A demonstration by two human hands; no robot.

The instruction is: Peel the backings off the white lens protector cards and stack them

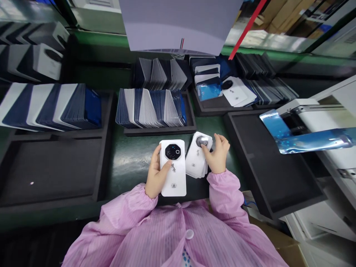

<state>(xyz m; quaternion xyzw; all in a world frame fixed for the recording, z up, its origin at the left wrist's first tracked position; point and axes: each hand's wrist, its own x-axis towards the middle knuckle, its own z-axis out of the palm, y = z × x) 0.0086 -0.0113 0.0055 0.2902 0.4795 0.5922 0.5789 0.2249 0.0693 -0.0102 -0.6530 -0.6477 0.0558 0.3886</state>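
My left hand point(156, 173) is closed around the left edge of a white phone back panel point(174, 177), its thumb lying on the front below a dark octagonal camera area. The panel faces me, nearly upright in the view, with dark printed marks. Just right of it, a fanned stack of similar white panels point(194, 165) rests on the dark green bench. My right hand point(217, 155) grips the upper right of this stack, thumb by the camera area and fingers at the far edge. How many panels it pinches cannot be made out.
Foam trays point(160, 131) hold rows of dark blue and white panels behind my hands. A dark foam tray point(55, 167) lies left, another point(267, 159) right. Blue shiny film strips point(314, 141) hang over the right tray from a white machine point(330, 122). A white board point(180, 26) hangs overhead.
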